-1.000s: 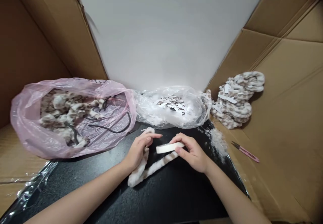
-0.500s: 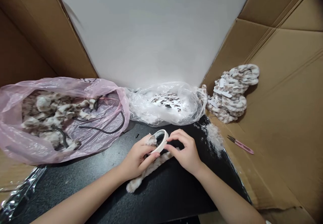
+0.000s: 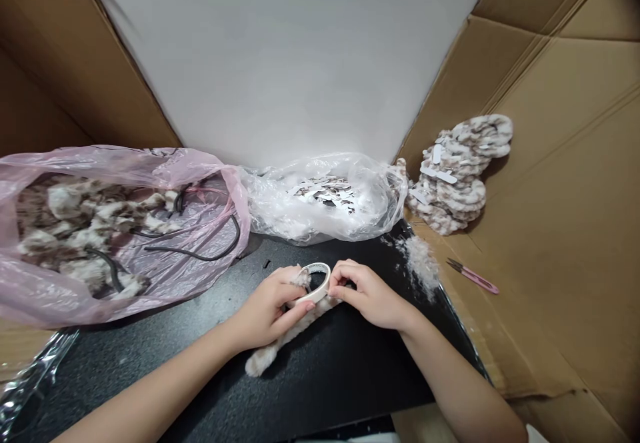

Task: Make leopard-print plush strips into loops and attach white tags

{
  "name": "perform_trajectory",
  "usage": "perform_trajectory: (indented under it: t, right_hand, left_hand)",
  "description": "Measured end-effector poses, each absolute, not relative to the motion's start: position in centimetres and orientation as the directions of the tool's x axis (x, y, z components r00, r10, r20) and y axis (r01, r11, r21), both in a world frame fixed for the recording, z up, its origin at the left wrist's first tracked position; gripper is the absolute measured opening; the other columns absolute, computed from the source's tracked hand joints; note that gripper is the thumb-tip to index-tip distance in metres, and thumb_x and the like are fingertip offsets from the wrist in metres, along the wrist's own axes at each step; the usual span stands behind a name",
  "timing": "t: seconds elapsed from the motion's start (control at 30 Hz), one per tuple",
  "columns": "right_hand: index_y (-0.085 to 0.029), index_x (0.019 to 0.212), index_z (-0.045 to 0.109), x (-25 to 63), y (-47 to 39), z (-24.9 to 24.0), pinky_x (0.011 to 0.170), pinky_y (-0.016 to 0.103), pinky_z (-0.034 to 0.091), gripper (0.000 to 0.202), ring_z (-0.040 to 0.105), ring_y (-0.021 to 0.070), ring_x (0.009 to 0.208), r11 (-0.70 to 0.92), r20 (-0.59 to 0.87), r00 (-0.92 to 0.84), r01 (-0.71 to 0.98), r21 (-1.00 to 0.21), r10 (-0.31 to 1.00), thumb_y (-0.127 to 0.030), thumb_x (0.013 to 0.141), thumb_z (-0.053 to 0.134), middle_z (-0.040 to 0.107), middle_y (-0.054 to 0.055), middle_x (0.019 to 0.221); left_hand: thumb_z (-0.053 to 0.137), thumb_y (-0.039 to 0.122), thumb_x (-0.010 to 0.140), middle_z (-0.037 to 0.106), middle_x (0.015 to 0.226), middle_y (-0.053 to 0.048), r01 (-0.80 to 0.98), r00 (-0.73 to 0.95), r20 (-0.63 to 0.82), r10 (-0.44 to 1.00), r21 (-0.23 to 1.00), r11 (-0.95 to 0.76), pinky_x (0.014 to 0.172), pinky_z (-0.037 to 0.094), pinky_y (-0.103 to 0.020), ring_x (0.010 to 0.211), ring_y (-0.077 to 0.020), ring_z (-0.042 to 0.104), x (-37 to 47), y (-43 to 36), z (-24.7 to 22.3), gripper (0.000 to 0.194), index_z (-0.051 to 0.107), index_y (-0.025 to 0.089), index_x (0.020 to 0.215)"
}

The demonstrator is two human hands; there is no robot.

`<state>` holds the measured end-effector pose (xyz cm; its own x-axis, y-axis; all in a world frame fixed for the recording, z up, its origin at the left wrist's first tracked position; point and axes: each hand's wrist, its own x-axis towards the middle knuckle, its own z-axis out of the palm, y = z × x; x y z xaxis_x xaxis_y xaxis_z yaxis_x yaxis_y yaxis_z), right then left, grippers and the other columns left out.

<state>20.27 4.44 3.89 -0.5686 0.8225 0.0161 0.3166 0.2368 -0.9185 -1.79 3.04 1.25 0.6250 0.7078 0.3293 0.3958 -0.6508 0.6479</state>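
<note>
A white tape roll (image 3: pixel 320 288) is held upright at a tilt over the black table, between my two hands. My left hand (image 3: pixel 273 306) grips the roll's left side, with a bit of fluffy brown-and-white fabric showing at its fingertips. The thumb and forefinger of my right hand (image 3: pixel 363 293) pinch at the roll's right edge; a tape end there is too small to make out. Beneath both hands a fluffy strip (image 3: pixel 265 358) lies slanted on the table, partly hidden by the left hand.
A pink bag (image 3: pixel 190 283) with fluffy pieces and dark cords stands left. Behind is a clear bag (image 3: pixel 280 220) of small cut pieces. Fluffy loops (image 3: pixel 463 193) with white tags are stacked right, near loose fluff (image 3: pixel 419 263) and pink snips (image 3: pixel 477 279).
My right hand has turned flatter, its fingers drawn closer together at the roll's edge. The view has shifted slightly, so the bags sit further left and higher.
</note>
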Motion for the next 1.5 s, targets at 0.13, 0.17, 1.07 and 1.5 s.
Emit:
perform_trajectory:
  t: [0.13,0.17,1.07,1.5]
  right_hand:
    - [-0.018,0.073,0.052,20.7,4.5,4.1,0.066,0.025,0.037,0.018,0.045,0.0122,0.069,0.077,-0.088,-0.658,0.218,-0.973,0.747,-0.025,0.089,0.056,0.049,-0.003,0.074]
    - [-0.018,0.076,0.052,20.7,4.6,4.1,0.065,0.025,0.037,0.018,0.045,0.0123,0.068,0.054,-0.085,-0.636,0.197,-0.979,0.767,-0.029,0.091,0.053,0.048,-0.003,0.074]
    - [-0.019,0.071,0.060,21.5,4.5,5.4,0.076,0.031,0.041,0.015,0.054,0.0163,0.079,0.443,0.320,-0.385,0.289,-0.849,0.865,-0.017,0.085,0.062,0.058,0.001,0.078]
    - [-0.021,0.071,0.056,22.8,-0.9,9.3,0.071,0.032,0.041,0.018,0.053,0.0173,0.076,0.417,0.252,-0.420,0.368,-0.831,0.872,-0.022,0.089,0.060,0.056,0.002,0.075]
  left_hand:
    - [0.045,0.024,0.094,0.045,0.066,-0.001,0.363,0.631,0.320,0.707,0.684,-0.633,0.066,0.034,-0.027,0.067,-0.0141,0.044,-1.6,3.1,1.4,0.035,0.047,0.015,0.060]
    - [0.045,0.024,0.094,0.046,0.067,-0.001,0.353,0.629,0.318,0.709,0.696,-0.625,0.065,0.034,-0.026,0.068,-0.0139,0.045,-1.7,3.1,1.4,0.035,0.047,0.015,0.061]
    - [0.048,0.023,0.091,0.053,0.068,-0.003,0.412,0.480,0.361,0.799,0.712,-0.569,0.061,0.037,-0.027,0.070,-0.0168,0.049,-2.1,3.7,0.6,0.027,0.065,0.015,0.072]
    - [0.054,0.018,0.081,0.052,0.065,-0.001,0.419,0.423,0.388,0.819,0.718,-0.556,0.057,0.035,-0.025,0.065,-0.0148,0.047,-2.4,4.5,0.1,0.020,0.063,0.016,0.063]
